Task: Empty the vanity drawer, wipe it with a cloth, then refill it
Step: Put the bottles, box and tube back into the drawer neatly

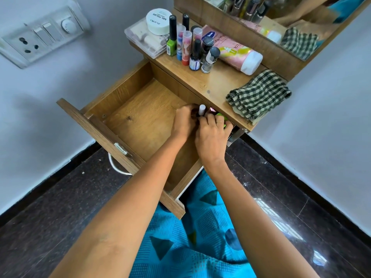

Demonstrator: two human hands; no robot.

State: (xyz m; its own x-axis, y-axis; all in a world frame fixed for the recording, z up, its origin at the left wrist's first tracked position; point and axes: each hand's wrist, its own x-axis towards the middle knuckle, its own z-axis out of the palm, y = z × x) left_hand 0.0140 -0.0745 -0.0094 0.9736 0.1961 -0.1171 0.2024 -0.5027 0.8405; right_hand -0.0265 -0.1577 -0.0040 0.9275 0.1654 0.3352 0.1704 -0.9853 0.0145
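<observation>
Nearest, a blue patterned garment point(200, 227) covers the lap above a dark speckled floor point(60, 197). Both bare forearms reach forward over the front panel of the vanity drawer point(140, 121), which stands pulled out from under the counter point(216, 85). Its wooden bottom shows across the left and middle. What it holds sits in the far right corner, partly under the counter's edge.

The left hand point(183, 123) and the right hand point(212, 137) meet in that corner, touching each other. The left fingers point(187, 108) curl round a dark bottle point(194, 113). The right fingers point(212, 119) bend down round a green item point(220, 117) whose shape is mostly hidden. A white-capped bottle point(202, 109) stands upright between the two hands; I cannot tell whether either hand holds it.

Farther on, a checked cloth point(259, 95) lies folded at the counter's right end. Beyond it a cluster of nail polish bottles point(195, 55) stands upright, just beside a pink bottle point(236, 55) lying on its side. A clear plastic box point(144, 39) carries a white tub point(157, 21). A mirror point(301, 27) rises behind, and a switch panel point(40, 41) sits on the left wall.
</observation>
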